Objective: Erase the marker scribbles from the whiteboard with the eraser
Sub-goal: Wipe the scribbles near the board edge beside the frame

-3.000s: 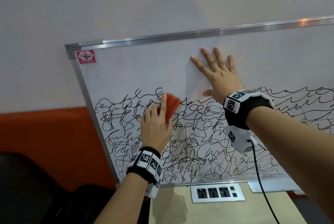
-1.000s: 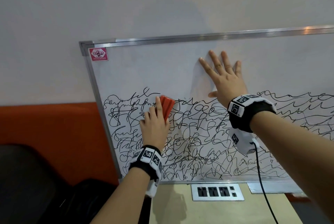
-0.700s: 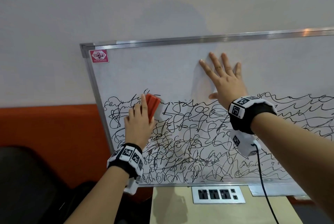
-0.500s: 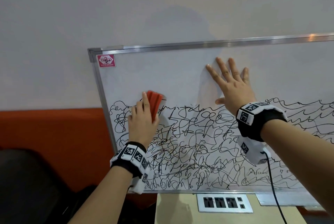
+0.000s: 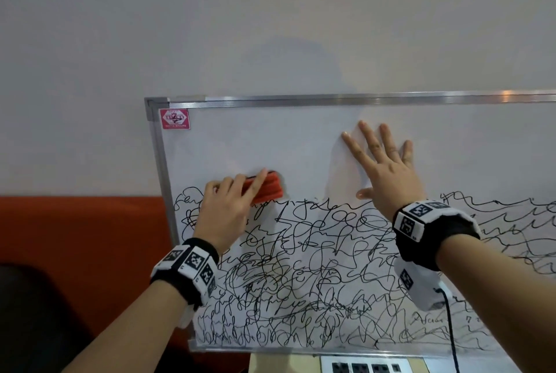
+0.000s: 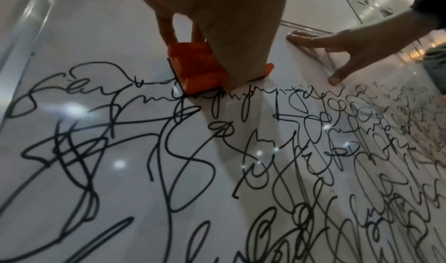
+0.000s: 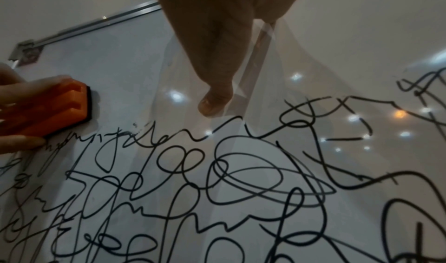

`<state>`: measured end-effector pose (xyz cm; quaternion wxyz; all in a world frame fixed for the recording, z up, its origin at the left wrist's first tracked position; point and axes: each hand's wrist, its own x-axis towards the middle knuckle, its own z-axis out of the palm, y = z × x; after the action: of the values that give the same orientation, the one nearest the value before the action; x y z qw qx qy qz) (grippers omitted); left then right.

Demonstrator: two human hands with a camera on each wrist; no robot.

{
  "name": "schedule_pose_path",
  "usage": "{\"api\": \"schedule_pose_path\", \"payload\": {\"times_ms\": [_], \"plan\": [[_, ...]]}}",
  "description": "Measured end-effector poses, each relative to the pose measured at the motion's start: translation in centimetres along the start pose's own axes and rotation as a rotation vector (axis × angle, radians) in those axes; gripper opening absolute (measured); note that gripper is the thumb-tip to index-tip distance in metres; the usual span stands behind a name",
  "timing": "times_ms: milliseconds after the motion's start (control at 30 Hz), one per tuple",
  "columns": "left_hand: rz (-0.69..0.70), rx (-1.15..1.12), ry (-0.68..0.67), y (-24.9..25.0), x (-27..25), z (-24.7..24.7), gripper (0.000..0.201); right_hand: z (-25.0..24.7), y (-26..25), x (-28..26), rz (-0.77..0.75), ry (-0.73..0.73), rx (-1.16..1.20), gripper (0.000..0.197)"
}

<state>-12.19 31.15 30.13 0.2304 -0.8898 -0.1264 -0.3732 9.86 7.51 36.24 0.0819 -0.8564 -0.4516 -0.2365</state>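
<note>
Wiping the top row of scribbles

I had my left hand gripping the orange eraser against the whiteboard at the ink's upper edge, my right hand flat, apparently bracing it; next I needed firm strokes downward through the dense lines.

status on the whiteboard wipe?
Left hand grips orange eraser at the scribbles' top edge. Right hand flat on whiteboard, open. Most scribbles remain; nothing in the way.
</note>
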Motion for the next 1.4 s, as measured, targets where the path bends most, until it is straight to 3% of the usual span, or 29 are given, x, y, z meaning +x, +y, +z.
{"api": "schedule_pose_path", "payload": {"times_ms": [100,300,500,700,967,1233,1400], "plan": [[-0.036,0.037,-0.003,0.0,-0.3,-0.1,0.094,-0.1,-0.1,0.0,0.003,-0.002,-0.004,0.137],[0.038,0.032,-0.023,0.5,0.6,-1.1,0.096,-0.2,-0.3,-0.1,0.014,-0.015,-0.01,0.137],[0.105,0.015,-0.065,5.4,2.6,-1.2,0.1,-0.6,-0.5,-0.2,0.017,-0.03,-0.025,0.134],[0.023,0.017,-0.07,4.5,2.0,-0.9,0.103,-1.2,-1.0,-0.4,0.033,-0.077,-0.035,0.13],[0.026,-0.044,-0.023,8.8,3.1,0.0,0.105,-0.8,-0.8,-0.5,0.025,-0.053,-0.041,0.132],[-0.097,0.017,0.015,4.7,0.2,0.5,0.105,-0.7,-0.8,-0.5,0.024,-0.046,-0.031,0.128],[-0.401,-0.066,0.047,4.1,-2.0,0.6,0.091,-0.6,-1.0,-0.7,0.039,-0.036,-0.031,0.129]]}}
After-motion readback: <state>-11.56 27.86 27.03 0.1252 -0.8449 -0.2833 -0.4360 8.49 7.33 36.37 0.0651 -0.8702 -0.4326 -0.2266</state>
